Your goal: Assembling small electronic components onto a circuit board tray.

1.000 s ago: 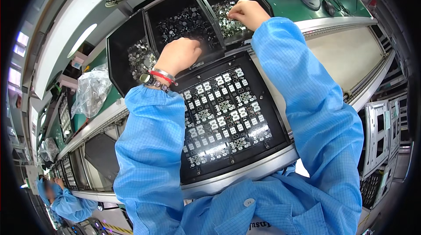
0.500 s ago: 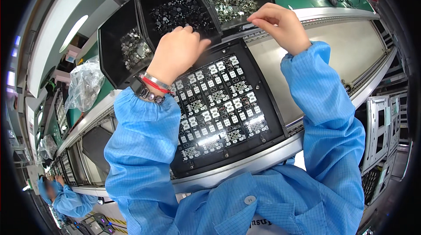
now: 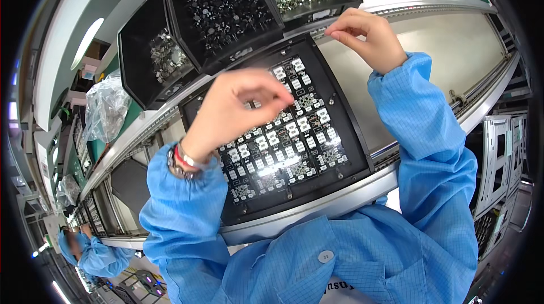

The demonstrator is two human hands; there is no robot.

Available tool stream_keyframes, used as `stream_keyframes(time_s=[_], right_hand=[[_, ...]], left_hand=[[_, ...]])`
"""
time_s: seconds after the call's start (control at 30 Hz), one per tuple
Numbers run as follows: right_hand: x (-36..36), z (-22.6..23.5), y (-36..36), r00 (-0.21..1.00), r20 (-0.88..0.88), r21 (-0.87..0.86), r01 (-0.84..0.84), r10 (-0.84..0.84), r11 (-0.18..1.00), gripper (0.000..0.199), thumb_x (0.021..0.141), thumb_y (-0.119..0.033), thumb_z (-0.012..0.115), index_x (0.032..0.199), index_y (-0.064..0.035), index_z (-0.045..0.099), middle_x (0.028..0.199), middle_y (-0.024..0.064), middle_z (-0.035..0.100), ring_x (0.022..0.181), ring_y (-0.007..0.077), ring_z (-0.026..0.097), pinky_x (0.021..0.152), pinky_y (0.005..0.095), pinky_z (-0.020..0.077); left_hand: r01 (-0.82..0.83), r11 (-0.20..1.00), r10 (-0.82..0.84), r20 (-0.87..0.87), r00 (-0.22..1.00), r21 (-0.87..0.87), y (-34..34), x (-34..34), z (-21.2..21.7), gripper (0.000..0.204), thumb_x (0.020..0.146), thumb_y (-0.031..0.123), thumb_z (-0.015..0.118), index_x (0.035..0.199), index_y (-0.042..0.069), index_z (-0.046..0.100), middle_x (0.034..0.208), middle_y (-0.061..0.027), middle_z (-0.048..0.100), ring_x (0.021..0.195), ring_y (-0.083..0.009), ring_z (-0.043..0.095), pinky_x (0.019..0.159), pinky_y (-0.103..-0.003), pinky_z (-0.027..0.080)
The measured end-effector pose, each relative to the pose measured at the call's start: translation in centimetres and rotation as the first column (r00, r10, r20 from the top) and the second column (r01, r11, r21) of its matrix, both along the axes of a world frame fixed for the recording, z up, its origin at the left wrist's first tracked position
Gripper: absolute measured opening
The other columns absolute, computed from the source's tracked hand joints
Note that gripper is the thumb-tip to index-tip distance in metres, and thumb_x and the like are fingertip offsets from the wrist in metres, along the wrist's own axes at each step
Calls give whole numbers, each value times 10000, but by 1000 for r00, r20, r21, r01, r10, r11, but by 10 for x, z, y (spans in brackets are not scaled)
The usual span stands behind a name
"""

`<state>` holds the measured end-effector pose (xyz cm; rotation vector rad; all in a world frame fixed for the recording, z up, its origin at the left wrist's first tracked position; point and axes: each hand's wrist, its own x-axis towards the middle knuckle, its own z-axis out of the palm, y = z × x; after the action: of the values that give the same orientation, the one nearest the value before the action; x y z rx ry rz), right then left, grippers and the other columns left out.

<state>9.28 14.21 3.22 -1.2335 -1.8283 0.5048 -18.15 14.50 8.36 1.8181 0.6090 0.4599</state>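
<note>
Assembly-line bench (image 3: 453, 49), parts bins (image 3: 226, 9) behind black fixture tray (image 3: 294, 134). I see left hand (image 3: 238, 105) pinched over tray middle, right hand (image 3: 368, 37) pinched at its far corner; contents unclear. Most sockets look filled.

Left hand (image 3: 235, 105) pinch: contents too small to tell.
Right hand (image 3: 368, 37) fingertips: item indiscernible.
Black tray (image 3: 340, 117): partly hidden by left hand.

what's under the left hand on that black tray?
Under the left hand lies the black tray, its grid of small white and dark parts visible around it. The cells directly beneath the palm and fingers are covered, so whether they are filled cannot be seen.
</note>
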Motion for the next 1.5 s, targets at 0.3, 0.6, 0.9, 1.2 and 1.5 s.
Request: stream_keyframes(time_s=[0.3, 0.6, 0.9, 1.2, 1.5], right_hand=[[0, -8, 2, 996, 31, 6, -81, 80, 997, 90, 862, -34, 604, 935, -17, 654, 871, 45, 590, 808, 137, 592, 722, 247, 497], [-1, -15, 3, 992, 76, 52, -103, 99, 993, 88, 857, -60, 619, 929, -25, 656, 855, 41, 595, 775, 150, 576, 693, 256, 494], [-5, -20, 4, 990, 100, 71, -106, 98, 992, 79, 856, -72, 625, 912, -26, 656, 825, 38, 596, 748, 153, 561, 650, 260, 465], [-8, -20, 5, 989, 104, 45, -112, 107, 993, 79, 862, -74, 617, 908, -19, 648, 841, 40, 597, 758, 156, 572, 664, 267, 471], [-7, -24, 7, 986, 121, 72, -121, 112, 990, 73, 855, -68, 621, 897, -16, 649, 814, 50, 601, 751, 176, 564, 637, 287, 451]], left_hand=[[-182, 858, 192, -29, 981, -480, -25, -29, -41, 143, 862, 22, 609, 974, -55, 652, 885, -130, 680, 748, -171, 672, 656, -251, 548], [-258, 825, 267, -56, 962, -503, -27, -37, -43, 152, 811, -6, 652, 959, -43, 646, 775, -71, 638, 657, -120, 617, 601, -210, 498], [-323, 677, 363, -82, 928, -661, -31, -45, -44, 235, 790, -27, 667, 1023, -46, 644, 966, -123, 665, 839, -166, 658, 773, -256, 525], [-310, 939, 331, -148, 932, 149, -43, -40, -55, 241, 780, -45, 653, 1016, 2, 656, 898, -80, 656, 748, -123, 629, 686, -235, 505], [-198, 844, 351, -233, 907, 499, -48, -39, -63, 223, 758, -27, 655, 968, 43, 626, 849, -103, 651, 718, -235, 638, 621, -304, 515]])
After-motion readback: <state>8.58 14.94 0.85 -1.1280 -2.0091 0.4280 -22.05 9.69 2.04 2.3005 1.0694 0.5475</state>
